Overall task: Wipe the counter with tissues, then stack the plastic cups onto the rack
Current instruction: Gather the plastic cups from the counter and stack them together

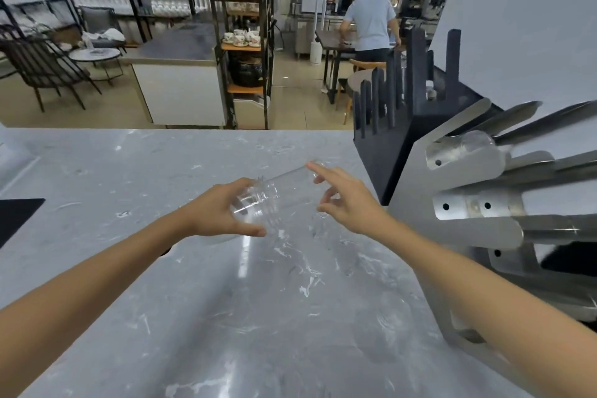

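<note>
Cups (pixel 277 194): clear and apparently nested, they were held on their side above the counter (pixel 226 300), mouth end left, base end pointing right toward the rack; not yet on it.
Left hand (pixel 223 213): fingers and thumb were curled round the mouth end, taking the load alone.
Right hand (pixel 349 200): fingers were spread and loose, index straight at the base end; contact could not be told.
Rack (pixel 478 213): metal, it stood at the counter's right, near the cups but apart.
Tissues: none were seen.
Risk, slip: slick plastic held at one end could rotate or drop if the right hand failed to close.
Risk, separation: nested cups could slide apart.
Risk, rack: a crooked approach could catch the rim and buckle the thin wall.
</note>
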